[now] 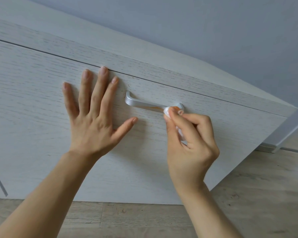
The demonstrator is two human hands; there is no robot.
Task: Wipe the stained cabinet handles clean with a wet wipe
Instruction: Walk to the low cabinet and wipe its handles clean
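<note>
A silver bar handle (141, 104) is fixed to the white wood-grain drawer front (41, 103). An orange-brown stain streaks the handle's right half. My right hand (189, 145) pinches a bunched white wet wipe (167, 111) and holds it against the handle near its right end. Part of the wipe is hidden in my fingers. My left hand (93, 114) lies flat on the drawer front just left of the handle, fingers spread and straight.
The cabinet's top edge (144, 54) runs above the drawer gap. A grey-blue wall (213, 28) is behind. Light wood-look flooring (256, 194) lies below and to the right, with a white skirting board (268, 149) at the right.
</note>
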